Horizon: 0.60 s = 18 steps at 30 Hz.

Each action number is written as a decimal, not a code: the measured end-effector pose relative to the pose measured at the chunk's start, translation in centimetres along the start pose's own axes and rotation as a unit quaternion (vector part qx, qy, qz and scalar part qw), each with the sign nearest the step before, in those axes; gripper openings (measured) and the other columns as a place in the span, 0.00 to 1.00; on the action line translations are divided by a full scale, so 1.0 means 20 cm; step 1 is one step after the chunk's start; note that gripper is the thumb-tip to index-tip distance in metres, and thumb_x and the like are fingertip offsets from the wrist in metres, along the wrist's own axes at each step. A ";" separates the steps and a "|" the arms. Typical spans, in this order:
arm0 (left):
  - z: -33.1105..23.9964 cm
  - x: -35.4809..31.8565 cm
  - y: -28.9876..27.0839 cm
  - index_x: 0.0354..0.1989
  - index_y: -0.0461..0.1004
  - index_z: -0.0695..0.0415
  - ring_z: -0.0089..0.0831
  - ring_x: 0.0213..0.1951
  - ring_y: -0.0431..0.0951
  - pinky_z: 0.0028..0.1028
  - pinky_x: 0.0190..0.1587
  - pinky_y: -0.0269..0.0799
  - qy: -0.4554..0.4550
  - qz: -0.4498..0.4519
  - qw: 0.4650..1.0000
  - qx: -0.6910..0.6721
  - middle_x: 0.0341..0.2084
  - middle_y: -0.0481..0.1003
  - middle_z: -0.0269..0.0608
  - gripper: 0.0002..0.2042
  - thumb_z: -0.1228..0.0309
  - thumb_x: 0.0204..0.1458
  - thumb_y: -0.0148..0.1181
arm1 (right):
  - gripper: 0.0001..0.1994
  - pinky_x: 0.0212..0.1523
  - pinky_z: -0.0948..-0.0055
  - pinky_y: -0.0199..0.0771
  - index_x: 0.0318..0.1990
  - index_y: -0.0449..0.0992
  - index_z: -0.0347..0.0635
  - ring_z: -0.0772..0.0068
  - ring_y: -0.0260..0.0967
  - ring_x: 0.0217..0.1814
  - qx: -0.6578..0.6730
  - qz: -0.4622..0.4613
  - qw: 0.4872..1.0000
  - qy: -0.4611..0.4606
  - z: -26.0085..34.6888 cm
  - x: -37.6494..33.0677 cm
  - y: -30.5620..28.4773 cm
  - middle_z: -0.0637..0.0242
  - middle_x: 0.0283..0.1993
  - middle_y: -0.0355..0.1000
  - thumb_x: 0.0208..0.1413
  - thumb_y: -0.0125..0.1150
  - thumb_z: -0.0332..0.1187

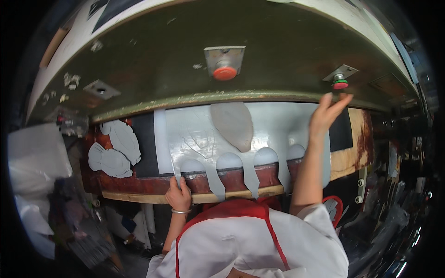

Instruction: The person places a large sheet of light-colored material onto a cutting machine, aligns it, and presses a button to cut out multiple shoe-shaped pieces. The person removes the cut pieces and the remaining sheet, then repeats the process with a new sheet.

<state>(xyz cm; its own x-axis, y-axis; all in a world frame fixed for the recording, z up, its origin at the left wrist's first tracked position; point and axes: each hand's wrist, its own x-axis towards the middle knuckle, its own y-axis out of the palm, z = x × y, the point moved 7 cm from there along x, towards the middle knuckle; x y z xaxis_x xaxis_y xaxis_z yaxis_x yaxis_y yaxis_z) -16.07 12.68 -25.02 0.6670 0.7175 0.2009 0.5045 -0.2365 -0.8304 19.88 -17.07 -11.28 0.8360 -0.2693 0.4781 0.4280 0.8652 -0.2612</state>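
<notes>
- Grey sheet material (273, 125), smooth and slightly glossy, lies on the bed of a press under the overhanging olive-green head (185, 60); rounded sole-shaped holes have been cut along its near edge, leaving narrow strips that hang down over the front.
- The left hand (179, 194) is closed on the near left corner of that sheet, fingers curled over the front edge of the bed, where a pale wooden strip (222, 194) runs along it; a thin metal bangle (181, 211) sits on the wrist.
- The right hand (327, 113) is raised well above the sheet, fingers loosely open and stretched up, the tips at or just under a small button with a red cap and green collar (340, 85) on the underside of the press head; whether they touch it I cannot tell. It holds nothing.
- A sole-shaped cutting die or piece (233, 124), duller grey, lies on the sheet near its middle, pointing toward the person.
- A larger red button (225, 72) on a square metal plate sits at the centre of the head, apart from either hand.
- To the left, on the dark part of the bed, several cut grey pieces (115, 150) with scalloped outlines lie overlapping.
- The person wears a white top under a red-strapped apron (232, 208).
- Pale bags or wrapped bundles (32, 162) stand at the far left, blurred.
</notes>
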 end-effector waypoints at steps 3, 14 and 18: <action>-0.05 0.23 0.03 0.39 0.73 0.58 0.56 0.21 0.73 0.48 0.24 0.64 -0.010 -0.032 0.999 0.020 0.16 0.72 0.56 0.11 0.64 0.58 0.52 | 0.43 0.72 0.53 0.27 0.66 0.33 0.20 0.40 0.27 0.75 -0.142 0.002 0.984 -0.104 0.02 0.31 0.07 0.33 0.71 0.32 0.60 0.52 0.45; -0.20 0.60 0.09 0.37 0.73 0.57 0.56 0.21 0.72 0.46 0.23 0.63 -0.016 -0.013 1.000 -0.012 0.16 0.72 0.53 0.11 0.64 0.60 0.48 | 0.47 0.69 0.52 0.41 0.69 0.32 0.30 0.42 0.34 0.74 -0.113 0.106 0.987 -0.043 -0.24 0.10 0.09 0.38 0.71 0.34 0.54 0.63 0.38; -0.13 0.46 0.05 0.30 0.73 0.59 0.43 0.17 0.72 0.38 0.22 0.64 -0.081 0.002 0.995 -0.052 0.14 0.70 0.49 0.12 0.64 0.60 0.51 | 0.25 0.40 0.67 0.75 0.55 0.68 0.29 0.63 0.76 0.34 -0.100 0.319 0.902 0.273 -0.41 -0.45 -0.03 0.57 0.31 0.76 0.51 0.65 0.31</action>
<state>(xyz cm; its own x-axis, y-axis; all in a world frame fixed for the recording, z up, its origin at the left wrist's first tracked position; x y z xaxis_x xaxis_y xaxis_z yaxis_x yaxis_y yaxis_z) -8.08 17.29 -22.58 0.5758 0.8108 0.1050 0.5625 -0.2997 -0.7705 14.90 -18.64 -22.30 0.9554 0.0410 -0.2923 -0.1919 0.8388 -0.5095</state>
